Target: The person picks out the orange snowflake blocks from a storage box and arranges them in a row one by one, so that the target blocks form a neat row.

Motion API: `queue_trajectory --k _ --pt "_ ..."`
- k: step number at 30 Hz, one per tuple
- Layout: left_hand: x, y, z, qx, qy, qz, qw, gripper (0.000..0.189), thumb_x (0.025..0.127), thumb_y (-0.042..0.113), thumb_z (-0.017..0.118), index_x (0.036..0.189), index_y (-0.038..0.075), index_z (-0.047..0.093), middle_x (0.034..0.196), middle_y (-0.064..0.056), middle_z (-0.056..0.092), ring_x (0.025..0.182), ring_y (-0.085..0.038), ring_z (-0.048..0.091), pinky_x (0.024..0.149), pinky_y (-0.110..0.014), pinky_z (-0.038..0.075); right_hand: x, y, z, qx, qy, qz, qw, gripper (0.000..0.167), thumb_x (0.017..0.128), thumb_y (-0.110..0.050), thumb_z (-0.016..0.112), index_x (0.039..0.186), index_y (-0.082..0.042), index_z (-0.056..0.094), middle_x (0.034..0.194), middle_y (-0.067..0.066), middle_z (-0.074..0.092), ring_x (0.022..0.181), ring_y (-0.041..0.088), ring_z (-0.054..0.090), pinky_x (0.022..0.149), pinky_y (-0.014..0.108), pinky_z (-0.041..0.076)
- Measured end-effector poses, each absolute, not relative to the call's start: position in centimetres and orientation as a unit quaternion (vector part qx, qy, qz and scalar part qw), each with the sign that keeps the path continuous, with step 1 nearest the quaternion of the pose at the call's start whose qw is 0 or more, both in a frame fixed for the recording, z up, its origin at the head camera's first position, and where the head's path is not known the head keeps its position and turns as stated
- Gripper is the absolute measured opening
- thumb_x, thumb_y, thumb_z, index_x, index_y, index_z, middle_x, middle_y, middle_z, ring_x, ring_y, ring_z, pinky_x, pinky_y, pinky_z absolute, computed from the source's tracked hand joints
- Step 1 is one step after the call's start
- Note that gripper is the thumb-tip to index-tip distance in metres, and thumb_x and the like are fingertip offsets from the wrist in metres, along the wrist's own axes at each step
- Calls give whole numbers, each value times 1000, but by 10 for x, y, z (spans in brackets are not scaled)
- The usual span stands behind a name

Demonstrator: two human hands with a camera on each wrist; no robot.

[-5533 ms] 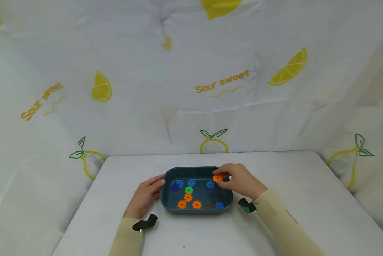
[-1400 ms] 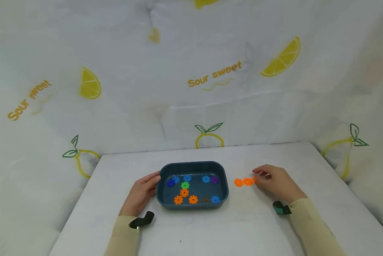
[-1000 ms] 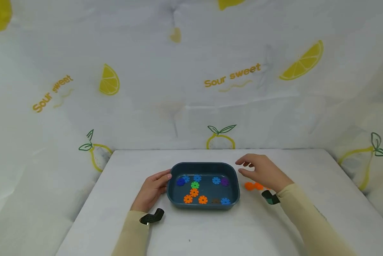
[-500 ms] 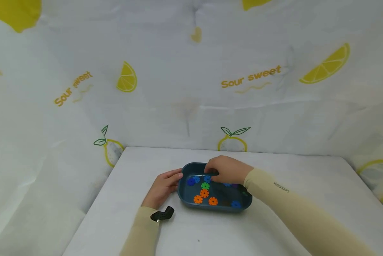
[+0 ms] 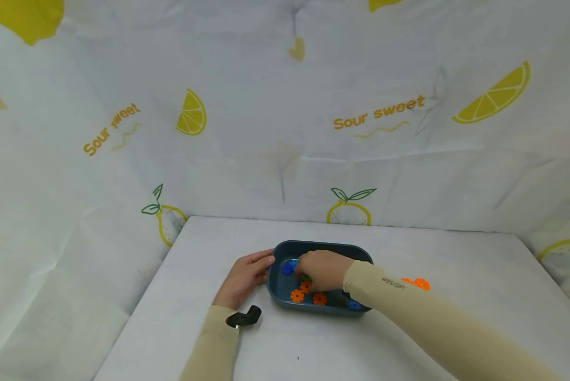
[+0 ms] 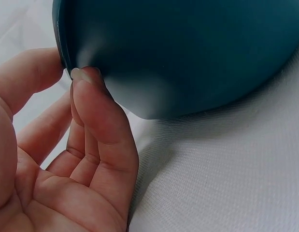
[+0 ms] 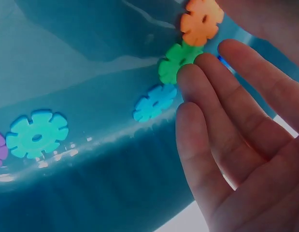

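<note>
A dark teal tray (image 5: 308, 309) holds several notched, flower-shaped plastic discs. My left hand (image 5: 243, 278) pinches its left rim between thumb and fingers; the left wrist view shows the thumb (image 6: 103, 113) against the tray wall. My right hand (image 5: 326, 270) reaches down inside, fingers parted and fairly straight. In the right wrist view its fingertips (image 7: 192, 79) lie right at a green disc (image 7: 172, 67), beside an orange disc (image 7: 201, 21) and a blue disc (image 7: 155, 103). No disc shows between the fingers. More orange discs (image 5: 297, 296) and a dark blue disc (image 5: 287, 269) lie at the tray's left.
Orange discs (image 5: 422, 284) lie on the white tabletop (image 5: 461, 259) right of the tray, partly hidden behind my right sleeve (image 5: 408, 301). A lemon-print sheet (image 5: 246, 174) hangs behind the table. Another blue disc (image 5: 354, 305) sits in the tray's near right corner.
My right hand has carried an orange disc out to a row on the table, let go, and come back left into the tray. My left hand stays on the rim; the head view has shifted.
</note>
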State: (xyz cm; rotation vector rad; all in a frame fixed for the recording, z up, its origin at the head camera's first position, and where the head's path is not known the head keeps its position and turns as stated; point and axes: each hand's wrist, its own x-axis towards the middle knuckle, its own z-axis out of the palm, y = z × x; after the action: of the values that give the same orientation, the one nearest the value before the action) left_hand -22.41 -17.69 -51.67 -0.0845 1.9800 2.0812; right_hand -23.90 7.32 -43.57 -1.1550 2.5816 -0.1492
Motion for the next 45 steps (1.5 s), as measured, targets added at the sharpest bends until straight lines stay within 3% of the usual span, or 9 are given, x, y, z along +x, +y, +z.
queue_trajectory --k 30,45 --pt "-221 -179 -514 -19 671 728 138 54 97 41 82 143 15 72 114 -3 77 94 -14 68 83 -25 58 -244 70 -442 -416 901 -37 118 19 87 -24 92 101 -19 80 91 -10 62 78 7 56 77 27 56" --pt "-221 -179 -513 -23 675 725 137 56 95 43 84 143 17 72 112 -1 76 94 -15 67 83 -26 57 -247 67 -441 -403 905 -40 128 19 90 -27 90 104 -17 82 94 -6 67 84 9 60 83 28 59"
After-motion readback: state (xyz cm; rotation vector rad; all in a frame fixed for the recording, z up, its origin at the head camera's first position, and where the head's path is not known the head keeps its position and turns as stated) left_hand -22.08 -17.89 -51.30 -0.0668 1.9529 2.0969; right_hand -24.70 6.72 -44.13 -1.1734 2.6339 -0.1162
